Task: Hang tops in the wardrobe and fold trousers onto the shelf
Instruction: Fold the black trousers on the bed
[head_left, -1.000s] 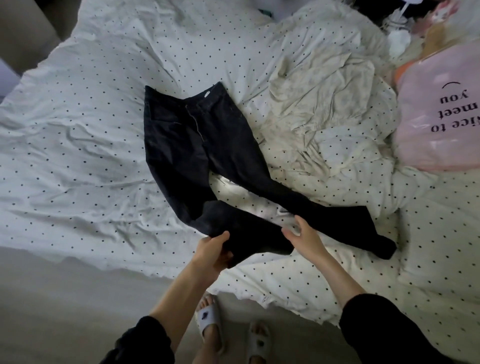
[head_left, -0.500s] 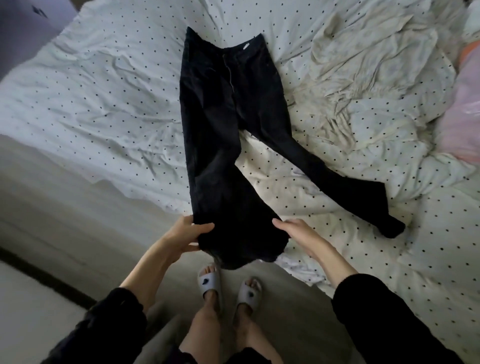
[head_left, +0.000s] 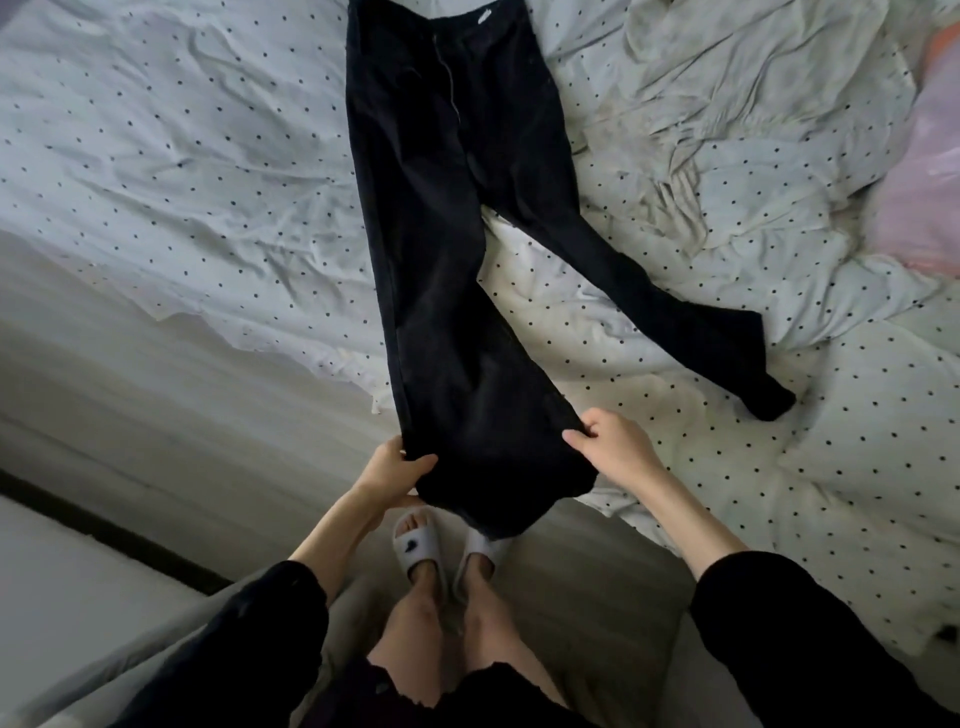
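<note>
Black trousers (head_left: 441, 218) lying spread on dotted bedsheet (head_left: 182, 156); left hand (head_left: 387, 470) and right hand (head_left: 610, 447) pinching one leg's hem, straightening. Folding step; next, probably laying leg over leg.

Left hand (head_left: 387, 470), right hand (head_left: 613, 449) pinching

Black trousers (head_left: 441, 249) on a white bedsheet (head_left: 208, 156) dotted black; white slippers (head_left: 415, 545), black sleeves (head_left: 779, 623).
</note>
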